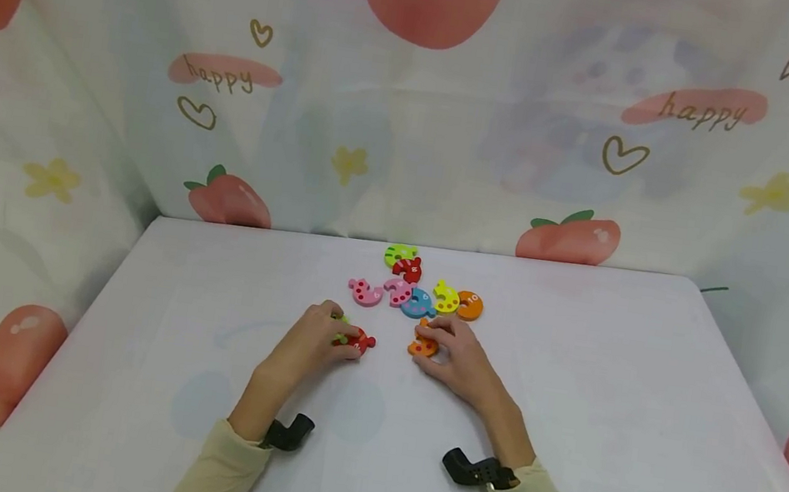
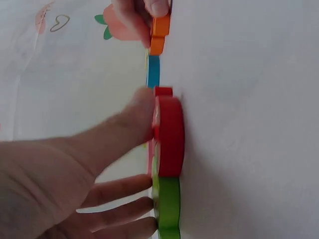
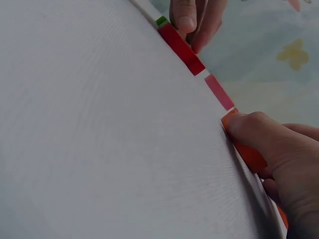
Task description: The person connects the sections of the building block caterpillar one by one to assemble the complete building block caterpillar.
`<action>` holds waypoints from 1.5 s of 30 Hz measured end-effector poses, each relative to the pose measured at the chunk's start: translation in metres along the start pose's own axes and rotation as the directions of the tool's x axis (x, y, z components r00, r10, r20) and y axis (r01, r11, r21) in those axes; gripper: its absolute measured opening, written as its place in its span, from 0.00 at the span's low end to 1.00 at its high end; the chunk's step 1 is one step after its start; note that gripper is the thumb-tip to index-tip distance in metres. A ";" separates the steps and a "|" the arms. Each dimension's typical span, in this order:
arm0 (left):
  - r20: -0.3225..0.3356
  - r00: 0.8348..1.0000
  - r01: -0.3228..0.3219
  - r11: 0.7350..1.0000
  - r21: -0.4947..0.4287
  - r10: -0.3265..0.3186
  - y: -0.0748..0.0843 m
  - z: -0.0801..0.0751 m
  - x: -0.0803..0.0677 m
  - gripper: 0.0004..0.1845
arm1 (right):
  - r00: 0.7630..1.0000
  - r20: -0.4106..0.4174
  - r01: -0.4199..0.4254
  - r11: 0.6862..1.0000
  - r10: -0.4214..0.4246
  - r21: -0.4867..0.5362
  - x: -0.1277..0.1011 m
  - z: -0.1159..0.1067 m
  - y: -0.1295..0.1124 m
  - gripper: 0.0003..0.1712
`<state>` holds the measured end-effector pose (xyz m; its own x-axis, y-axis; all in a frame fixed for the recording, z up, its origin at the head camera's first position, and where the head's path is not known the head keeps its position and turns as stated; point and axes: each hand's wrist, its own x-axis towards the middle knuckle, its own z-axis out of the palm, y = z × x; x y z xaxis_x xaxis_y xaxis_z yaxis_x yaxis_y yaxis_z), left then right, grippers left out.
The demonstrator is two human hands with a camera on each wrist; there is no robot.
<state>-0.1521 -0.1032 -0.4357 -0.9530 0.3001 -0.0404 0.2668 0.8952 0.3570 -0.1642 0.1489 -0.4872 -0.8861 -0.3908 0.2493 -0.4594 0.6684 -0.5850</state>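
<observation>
My left hand (image 1: 313,337) has its thumb and index finger at a flat red animal-shaped piece (image 1: 362,342). Its other fingers touch a green piece (image 2: 169,201), which lies against the red one and is partly covered by the hand in the head view. To the right, my right hand (image 1: 460,358) pinches an orange animal-shaped piece with red spots (image 1: 423,346) between thumb and fingers. In the right wrist view the thumb lies along the near edge of that orange piece (image 3: 249,152), close over the white table.
Behind the hands lie more animal pieces: a spotted pink one (image 1: 365,293), another pink (image 1: 397,292), a blue (image 1: 417,304), a yellow (image 1: 445,297), an orange (image 1: 470,305), a striped red (image 1: 408,270) and a green (image 1: 398,255). A printed curtain (image 1: 411,131) hangs beyond the white table (image 1: 643,415).
</observation>
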 end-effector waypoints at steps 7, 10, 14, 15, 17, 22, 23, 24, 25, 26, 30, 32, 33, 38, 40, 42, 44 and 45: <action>-0.018 0.999 0.034 0.999 0.022 -0.033 0.000 0.000 -0.003 0.22 | 0.999 -0.007 0.051 0.999 -0.051 -0.014 -0.001 0.001 0.000 0.24; -0.011 0.999 0.043 0.999 0.028 -0.043 -0.005 -0.002 -0.003 0.22 | 0.997 -0.032 0.067 0.998 -0.068 -0.020 -0.001 0.001 -0.001 0.24; 0.006 0.999 0.039 0.999 0.004 -0.040 -0.014 -0.004 -0.002 0.23 | 0.995 -0.074 0.070 0.997 -0.068 0.028 0.000 0.003 -0.004 0.24; 0.017 0.999 0.038 0.999 -0.010 -0.038 -0.017 -0.005 -0.002 0.23 | 0.994 -0.081 0.070 0.996 -0.067 0.045 0.000 0.004 -0.006 0.23; 0.036 0.999 0.031 0.999 -0.026 -0.030 -0.021 -0.006 -0.003 0.22 | 0.995 -0.081 0.069 0.995 -0.063 0.076 0.002 0.008 -0.011 0.23; 0.051 0.999 0.005 0.999 -0.050 -0.003 -0.029 -0.009 -0.003 0.22 | 0.994 -0.070 0.092 0.991 -0.086 0.094 0.014 0.021 -0.030 0.23; 0.046 0.999 -0.008 0.999 -0.049 0.010 -0.030 -0.010 -0.002 0.22 | 0.993 -0.071 0.098 0.991 -0.091 0.093 0.016 0.025 -0.035 0.23; 0.040 0.999 -0.017 0.999 -0.051 0.019 -0.032 -0.010 -0.002 0.21 | 0.993 -0.072 0.104 0.990 -0.097 0.094 0.019 0.028 -0.039 0.23; 0.036 0.999 -0.024 0.998 -0.054 0.026 -0.033 -0.011 -0.002 0.21 | 0.992 -0.073 0.108 0.989 -0.101 0.096 0.021 0.031 -0.043 0.23; 0.035 0.999 -0.026 0.998 -0.052 0.028 -0.035 -0.011 -0.002 0.21 | 0.992 -0.074 0.111 0.989 -0.104 0.099 0.024 0.034 -0.047 0.23; 0.035 0.999 -0.014 0.998 -0.067 0.016 -0.040 -0.011 -0.002 0.22 | 0.991 -0.070 0.120 0.987 -0.113 0.106 0.031 0.044 -0.060 0.23; 0.034 0.999 -0.009 0.997 -0.081 0.011 -0.043 -0.012 -0.001 0.22 | 0.991 -0.066 0.126 0.987 -0.119 0.097 0.034 0.048 -0.064 0.23; 0.029 0.999 -0.013 0.996 -0.086 0.016 -0.043 -0.012 -0.001 0.22 | 0.991 -0.066 0.125 0.988 -0.119 0.091 0.035 0.049 -0.065 0.23; 0.015 0.999 -0.039 0.994 -0.099 0.041 -0.047 -0.012 0.000 0.21 | 0.995 -0.051 0.089 0.994 -0.086 0.057 0.039 0.051 -0.069 0.24; 0.011 0.999 -0.047 0.994 -0.094 0.049 -0.047 -0.012 0.000 0.21 | 0.997 -0.041 0.070 0.997 -0.068 0.045 0.040 0.052 -0.070 0.24; 0.007 0.999 -0.050 0.995 -0.087 0.051 -0.047 -0.013 -0.001 0.21 | 0.998 -0.029 0.058 0.998 -0.057 0.040 0.041 0.053 -0.070 0.24; 0.003 0.999 -0.052 0.995 -0.084 0.053 -0.047 -0.013 -0.001 0.21 | 0.998 -0.017 0.058 0.998 -0.058 0.038 0.042 0.053 -0.071 0.25; 0.002 0.999 -0.051 0.995 -0.085 0.051 -0.047 -0.014 -0.001 0.21 | 0.998 -0.012 0.062 0.997 -0.061 0.037 0.043 0.054 -0.072 0.26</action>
<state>-0.1654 -0.1501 -0.4393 -0.9380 0.3459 -0.0239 0.3016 0.8477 0.4363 -0.1659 0.0502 -0.4762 -0.8570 -0.4236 0.2936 -0.5104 0.6190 -0.5969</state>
